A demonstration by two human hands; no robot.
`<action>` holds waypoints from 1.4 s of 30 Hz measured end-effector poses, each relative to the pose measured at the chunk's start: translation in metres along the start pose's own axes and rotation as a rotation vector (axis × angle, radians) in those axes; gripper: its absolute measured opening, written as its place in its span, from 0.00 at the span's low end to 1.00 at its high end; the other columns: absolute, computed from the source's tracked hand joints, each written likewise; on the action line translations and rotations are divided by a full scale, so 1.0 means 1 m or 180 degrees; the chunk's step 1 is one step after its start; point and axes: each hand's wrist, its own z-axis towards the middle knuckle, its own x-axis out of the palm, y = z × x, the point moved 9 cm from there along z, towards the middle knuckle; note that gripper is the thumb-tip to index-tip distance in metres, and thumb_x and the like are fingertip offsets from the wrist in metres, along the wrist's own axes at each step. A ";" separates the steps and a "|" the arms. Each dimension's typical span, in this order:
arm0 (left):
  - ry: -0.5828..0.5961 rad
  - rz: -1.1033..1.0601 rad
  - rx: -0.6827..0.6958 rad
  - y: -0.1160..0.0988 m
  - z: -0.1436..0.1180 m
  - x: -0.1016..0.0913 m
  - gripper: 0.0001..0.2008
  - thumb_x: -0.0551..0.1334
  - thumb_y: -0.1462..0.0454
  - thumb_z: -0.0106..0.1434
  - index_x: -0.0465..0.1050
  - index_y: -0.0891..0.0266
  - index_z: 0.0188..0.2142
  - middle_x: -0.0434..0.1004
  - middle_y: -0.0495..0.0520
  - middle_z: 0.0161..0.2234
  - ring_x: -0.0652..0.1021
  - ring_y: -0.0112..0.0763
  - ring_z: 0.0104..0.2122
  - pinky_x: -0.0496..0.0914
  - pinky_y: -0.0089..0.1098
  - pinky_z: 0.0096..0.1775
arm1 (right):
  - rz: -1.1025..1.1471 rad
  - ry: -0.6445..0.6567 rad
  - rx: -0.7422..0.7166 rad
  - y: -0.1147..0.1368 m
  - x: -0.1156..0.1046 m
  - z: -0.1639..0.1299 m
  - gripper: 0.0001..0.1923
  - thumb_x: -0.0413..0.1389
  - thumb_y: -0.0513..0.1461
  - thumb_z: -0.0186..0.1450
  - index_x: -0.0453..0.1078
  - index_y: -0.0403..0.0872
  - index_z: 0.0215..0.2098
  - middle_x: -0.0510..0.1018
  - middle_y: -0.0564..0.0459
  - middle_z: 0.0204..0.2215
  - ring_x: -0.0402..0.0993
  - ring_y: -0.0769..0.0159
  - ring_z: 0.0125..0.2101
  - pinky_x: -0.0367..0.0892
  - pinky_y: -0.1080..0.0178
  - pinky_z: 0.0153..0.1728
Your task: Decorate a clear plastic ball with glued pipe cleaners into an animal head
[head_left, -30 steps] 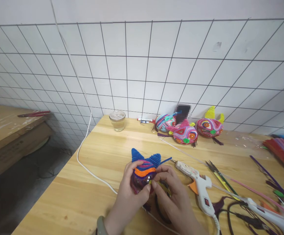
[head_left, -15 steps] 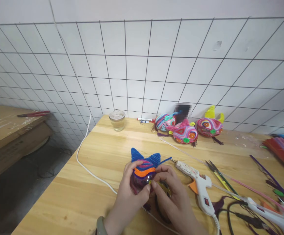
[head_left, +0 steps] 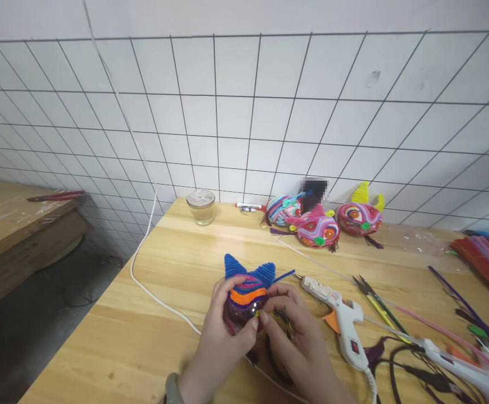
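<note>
Between my hands is a rounded craft ornament [head_left: 248,295] with two blue fuzzy ears and bands of pink, orange and purple pipe cleaner; its lower part is dark and shiny. My left hand [head_left: 227,322] wraps round its left side, thumb at the lower front. My right hand [head_left: 297,325] is pinched against the lower right of the ornament, by a small yellow bit [head_left: 257,313] at the fingertips. Whether the fingers grip that bit or only press it, I cannot tell. A blue pipe cleaner end [head_left: 285,276] sticks out to the right.
Right of my hands lie a white hot glue gun [head_left: 347,322], a second glue gun [head_left: 458,359], scissors [head_left: 379,306] and cables. Finished ornaments [head_left: 318,227] and a glass [head_left: 201,207] stand by the tiled wall. Striped pipe cleaners [head_left: 488,261] lie far right. A white cord [head_left: 164,306] crosses the left.
The view has shifted very slightly. Both hands keep the same hold on the ornament, with no clear movement of the fingers.
</note>
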 end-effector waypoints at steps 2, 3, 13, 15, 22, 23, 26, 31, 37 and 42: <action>0.0000 -0.0014 -0.0004 0.000 0.000 0.000 0.22 0.66 0.66 0.51 0.69 0.57 0.46 0.73 0.58 0.48 0.73 0.45 0.50 0.69 0.42 0.49 | -0.0017 -0.0011 0.0012 -0.001 0.000 0.000 0.07 0.51 0.36 0.66 0.68 0.50 0.30 0.70 0.50 0.37 0.69 0.62 0.40 0.67 0.61 0.42; 0.0002 -0.0019 -0.0003 0.000 0.000 0.000 0.22 0.66 0.66 0.50 0.69 0.57 0.46 0.73 0.58 0.48 0.73 0.45 0.50 0.69 0.42 0.49 | -0.0025 -0.0008 0.0019 -0.001 0.000 0.000 0.07 0.52 0.36 0.66 0.68 0.50 0.30 0.70 0.50 0.37 0.69 0.62 0.40 0.67 0.61 0.41; 0.0020 -0.0011 -0.0003 0.001 0.001 0.000 0.22 0.67 0.67 0.50 0.69 0.57 0.46 0.73 0.58 0.48 0.73 0.45 0.50 0.68 0.43 0.50 | 0.0044 0.0010 0.0037 0.001 0.000 0.000 0.06 0.52 0.36 0.66 0.68 0.50 0.32 0.70 0.51 0.38 0.69 0.63 0.41 0.67 0.61 0.42; 0.0019 -0.0013 -0.0015 0.001 0.000 0.000 0.22 0.67 0.67 0.50 0.69 0.57 0.46 0.73 0.58 0.47 0.73 0.45 0.50 0.69 0.43 0.50 | 0.0035 -0.0022 0.0044 0.001 -0.001 0.000 0.06 0.52 0.36 0.66 0.68 0.50 0.32 0.70 0.51 0.38 0.70 0.62 0.41 0.67 0.61 0.42; -0.0004 -0.0011 -0.0034 0.002 0.001 -0.001 0.23 0.67 0.67 0.49 0.70 0.57 0.46 0.73 0.58 0.47 0.74 0.45 0.49 0.69 0.43 0.50 | 0.0034 -0.0042 0.0047 -0.001 0.000 0.000 0.06 0.52 0.36 0.65 0.68 0.50 0.31 0.69 0.51 0.37 0.69 0.63 0.40 0.67 0.61 0.42; -0.0002 -0.0010 -0.0032 0.002 0.001 -0.001 0.23 0.67 0.67 0.49 0.69 0.57 0.46 0.73 0.58 0.47 0.74 0.45 0.50 0.69 0.43 0.50 | 0.0043 -0.0037 0.0050 -0.001 0.000 0.000 0.06 0.52 0.36 0.66 0.68 0.50 0.31 0.69 0.51 0.38 0.69 0.63 0.40 0.66 0.61 0.42; -0.0005 -0.0011 -0.0023 0.003 0.001 -0.001 0.23 0.67 0.67 0.49 0.69 0.57 0.46 0.73 0.58 0.48 0.73 0.46 0.50 0.68 0.43 0.51 | 0.0068 -0.0038 0.0028 -0.001 0.000 0.000 0.06 0.52 0.35 0.66 0.67 0.50 0.32 0.69 0.52 0.38 0.69 0.64 0.41 0.66 0.62 0.42; -0.0009 -0.0006 -0.0002 0.002 0.001 -0.001 0.23 0.67 0.67 0.49 0.69 0.57 0.46 0.73 0.58 0.48 0.73 0.46 0.50 0.68 0.43 0.51 | 0.0049 0.0018 -0.0018 0.000 0.000 0.000 0.06 0.52 0.35 0.66 0.68 0.50 0.32 0.69 0.51 0.38 0.69 0.63 0.40 0.66 0.61 0.42; 0.0012 -0.0053 -0.0011 0.000 0.001 0.000 0.22 0.67 0.66 0.50 0.69 0.57 0.46 0.73 0.58 0.47 0.74 0.45 0.49 0.69 0.43 0.50 | 0.0068 -0.0012 0.0009 0.001 -0.001 0.000 0.05 0.52 0.35 0.66 0.68 0.50 0.32 0.69 0.52 0.38 0.69 0.63 0.41 0.66 0.62 0.42; 0.0039 -0.0043 0.0044 -0.001 0.000 0.001 0.22 0.66 0.66 0.50 0.69 0.58 0.46 0.73 0.59 0.47 0.74 0.45 0.49 0.68 0.43 0.51 | 0.0118 0.0015 0.0033 0.000 0.001 0.000 0.06 0.52 0.35 0.66 0.67 0.50 0.32 0.68 0.52 0.38 0.68 0.64 0.41 0.65 0.63 0.43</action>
